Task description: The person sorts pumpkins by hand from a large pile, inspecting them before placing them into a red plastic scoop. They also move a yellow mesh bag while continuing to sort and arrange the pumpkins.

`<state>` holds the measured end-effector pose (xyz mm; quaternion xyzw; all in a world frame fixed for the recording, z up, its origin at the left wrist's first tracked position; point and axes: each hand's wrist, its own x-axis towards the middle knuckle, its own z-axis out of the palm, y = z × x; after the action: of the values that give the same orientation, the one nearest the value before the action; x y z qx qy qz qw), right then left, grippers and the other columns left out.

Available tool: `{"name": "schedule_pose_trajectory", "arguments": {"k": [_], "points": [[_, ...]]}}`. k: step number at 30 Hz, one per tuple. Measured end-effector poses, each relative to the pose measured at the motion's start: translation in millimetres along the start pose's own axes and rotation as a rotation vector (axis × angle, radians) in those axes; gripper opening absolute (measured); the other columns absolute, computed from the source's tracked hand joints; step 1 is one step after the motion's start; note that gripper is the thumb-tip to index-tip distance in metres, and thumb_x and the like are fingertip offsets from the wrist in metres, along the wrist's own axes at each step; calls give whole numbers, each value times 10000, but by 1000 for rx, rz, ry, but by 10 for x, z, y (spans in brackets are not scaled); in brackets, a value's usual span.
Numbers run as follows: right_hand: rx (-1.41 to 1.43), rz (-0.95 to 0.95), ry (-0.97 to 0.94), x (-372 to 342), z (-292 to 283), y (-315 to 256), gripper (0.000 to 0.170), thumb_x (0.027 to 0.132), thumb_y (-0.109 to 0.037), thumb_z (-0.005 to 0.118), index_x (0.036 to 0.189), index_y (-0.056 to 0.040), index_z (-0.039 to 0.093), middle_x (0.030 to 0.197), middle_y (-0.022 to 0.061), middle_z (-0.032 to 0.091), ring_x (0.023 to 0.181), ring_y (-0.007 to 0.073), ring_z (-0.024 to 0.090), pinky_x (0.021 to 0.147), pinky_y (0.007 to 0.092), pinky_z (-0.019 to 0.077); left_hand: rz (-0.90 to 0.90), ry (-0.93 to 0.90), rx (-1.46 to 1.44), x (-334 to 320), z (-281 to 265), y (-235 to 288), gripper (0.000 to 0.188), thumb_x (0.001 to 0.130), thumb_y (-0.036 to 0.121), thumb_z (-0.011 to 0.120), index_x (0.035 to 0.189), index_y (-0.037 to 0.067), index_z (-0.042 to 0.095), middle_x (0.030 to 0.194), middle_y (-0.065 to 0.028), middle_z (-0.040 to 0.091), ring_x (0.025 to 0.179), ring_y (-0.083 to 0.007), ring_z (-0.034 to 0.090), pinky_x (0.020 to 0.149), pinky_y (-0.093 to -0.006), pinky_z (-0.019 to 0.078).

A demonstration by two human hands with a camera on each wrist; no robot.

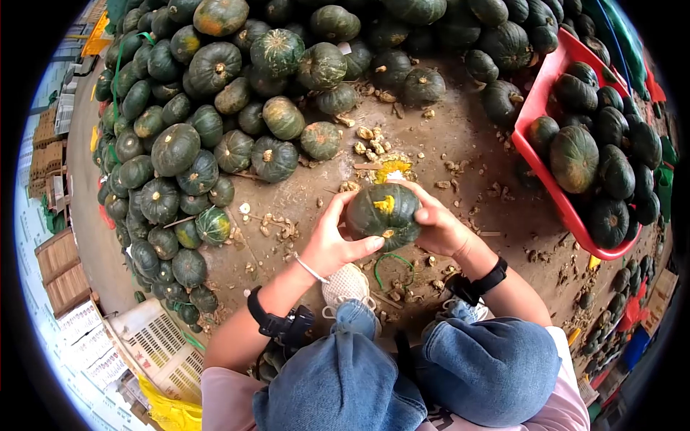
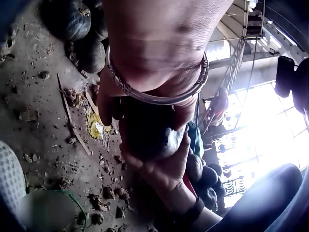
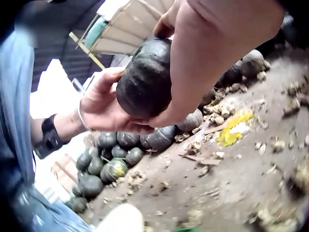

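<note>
A dark green pumpkin [image 1: 368, 221] with a yellow patch on its skin is held up over the floor, between my two hands. My left hand [image 1: 333, 233] grips its left side, the thumb lying across the near face. On the opposite side my right hand [image 1: 444, 224] holds it, fingers curled round the edge. Seen from the right wrist, the pumpkin [image 3: 145, 79] sits on the left palm [image 3: 108, 108] while the right hand covers its other side. In the left wrist view the pumpkin [image 2: 149, 128] is dark and partly hidden by the left hand.
A large heap of green pumpkins [image 1: 176, 149] fills the left and back. At right stands a red bin [image 1: 527, 126] loaded with pumpkins. Dried stem pieces [image 1: 370, 144] and a yellow splat [image 1: 394, 171] lie on the floor, with a green loop [image 1: 395, 287] near my shoes. A cream crate [image 1: 154, 345] lies lower left.
</note>
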<state>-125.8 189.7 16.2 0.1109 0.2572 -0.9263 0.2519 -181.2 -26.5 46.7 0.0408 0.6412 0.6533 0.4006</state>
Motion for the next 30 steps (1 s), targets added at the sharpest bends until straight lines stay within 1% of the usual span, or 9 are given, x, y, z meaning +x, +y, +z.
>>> {"name": "schedule_pose_trajectory", "arguments": {"k": [6, 9, 14, 17, 22, 24, 26, 29, 30], "points": [[-1129, -240, 186, 97, 209, -6, 775, 706, -365, 836, 1287, -12, 463, 1186, 116, 563, 1100, 198, 555, 942, 354, 453, 129, 89, 368, -40, -45, -97, 744, 655, 142, 813, 1280, 32, 422, 1191, -111, 523, 1122, -199, 524, 953, -357, 454], [-1175, -334, 273, 98, 243, 38, 617, 742, -372, 807, 1162, -3, 547, 1013, 107, 623, 962, 171, 592, 842, 347, 487, 97, 70, 251, -33, 0, -67, 745, 634, 164, 812, 1268, 39, 441, 1169, -114, 531, 1102, -205, 528, 947, -359, 450], [-754, -117, 387, 142, 99, -73, 284, 902, -254, 648, 1014, 3, 610, 864, 18, 629, 779, 75, 554, 704, 254, 470, 131, -16, 268, -28, 6, -66, 764, 636, 167, 811, 1286, 31, 433, 1167, -108, 534, 1107, -194, 523, 961, -355, 444], [-531, -54, 414, 68, 102, -340, 288, 915, -234, 618, 1077, 2, 577, 863, 68, 648, 710, 130, 617, 662, 296, 525, 82, -84, 152, -100, 15, 93, 776, 641, 211, 810, 1292, 16, 436, 1183, -105, 549, 1130, -197, 532, 985, -356, 441], [-149, -392, 71, -152, 100, -1192, 440, 905, -289, 602, 1237, -26, 484, 1015, 128, 636, 882, 202, 639, 730, 351, 544, -293, -187, -425, -341, -421, 12, 833, 756, 427, 681, 1407, 13, 366, 1311, -202, 529, 1175, -346, 564, 1038, -463, 433], [-794, -269, 551, -33, -187, -1254, 489, 845, -278, 664, 1224, -22, 491, 1064, 153, 617, 938, 263, 618, 772, 367, 519, -372, -393, -883, -411, -539, -175, 773, 826, 477, 626, 1429, 67, 370, 1347, -230, 490, 1240, -401, 494, 1055, -537, 395], [-2067, -401, 763, -28, -611, -1034, 544, 772, -259, 719, 1209, -18, 503, 1071, 173, 603, 966, 328, 595, 824, 390, 489, -340, -269, -961, -373, -553, -184, 768, 866, 611, 482, 1435, 105, 380, 1395, -253, 430, 1308, -439, 401, 1066, -609, 338], [-1574, -363, 750, -39, -647, -818, 539, 739, -248, 730, 1182, -9, 537, 1132, 202, 588, 1065, 351, 570, 917, 401, 457, -394, 101, -1225, -311, -671, -342, 839, 851, 711, 348, 1431, 107, 383, 1399, -261, 419, 1308, -462, 386, 1053, -636, 335], [-1442, -256, 771, -89, -550, -758, 541, 742, -249, 725, 1183, 1, 536, 1149, 205, 586, 1083, 347, 568, 929, 398, 453, -385, -27, -1155, -348, -712, -363, 823, 839, 695, 392, 1425, 116, 394, 1391, -245, 433, 1284, -470, 407, 1026, -641, 366]]}}
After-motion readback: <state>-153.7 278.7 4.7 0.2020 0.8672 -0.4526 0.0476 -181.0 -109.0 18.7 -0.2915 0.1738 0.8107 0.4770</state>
